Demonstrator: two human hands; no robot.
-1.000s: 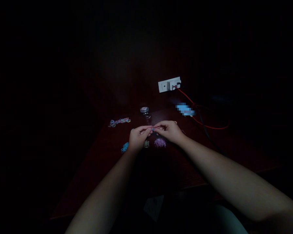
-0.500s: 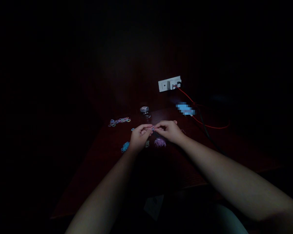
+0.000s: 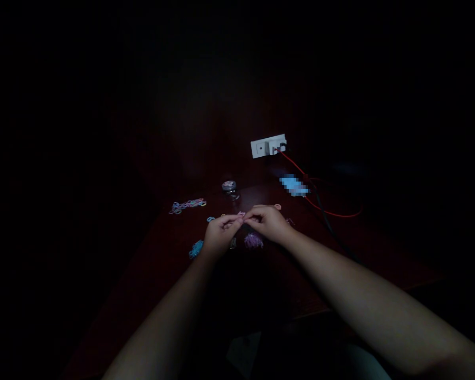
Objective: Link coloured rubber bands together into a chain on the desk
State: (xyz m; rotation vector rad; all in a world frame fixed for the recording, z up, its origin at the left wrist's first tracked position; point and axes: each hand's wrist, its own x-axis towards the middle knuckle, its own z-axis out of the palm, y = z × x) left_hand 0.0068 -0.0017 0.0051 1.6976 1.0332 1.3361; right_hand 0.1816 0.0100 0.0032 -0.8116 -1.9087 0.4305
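My left hand and my right hand meet over the middle of the table, thumbs and forefingers pinched tip to tip. What lies between the fingertips is too small and dark to make out. Just behind them shows a small pink band. A pile of blue elastic bands lies beside my left wrist. Below the gap between the hands is a purple pile of bands, with a dim, pale bunch partly hidden by my left hand. A pink loop sits beyond my right hand.
Mixed coloured bands lie at the far left of the dark red table. A clear jar with a lid stands at the back. A blurred blue object lies right, near a red cable running from a wall socket.
The view has shifted slightly, so the table things appear lower and further left. Both hands stay pinched together, their fingertips now closer.
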